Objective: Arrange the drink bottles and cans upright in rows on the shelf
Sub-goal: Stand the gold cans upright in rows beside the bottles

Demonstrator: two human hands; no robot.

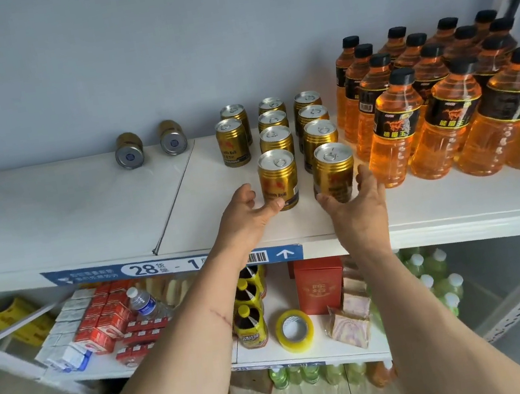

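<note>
Gold drink cans stand upright in three rows on the white shelf [81, 206]. My left hand [247, 211] is spread beside the front can of the middle row [279, 178]; the thumb lies across its base and the fingers sit a little off its left side. My right hand [356, 204] cups the front can of the right row [333, 167], thumb on the left and fingers on the right. Two more gold cans [129, 151] [172, 138] lie on their sides at the back left. Orange bottles with black caps [392, 133] stand in rows on the right.
A blue label strip [173, 264] runs along the shelf's front edge. The lower shelf holds red and white cartons [101, 323], a water bottle [143, 302], yellow-capped bottles [250, 322], a tape roll [294, 330] and a red box [319, 284]. Green bottles [437, 280] stand lower right.
</note>
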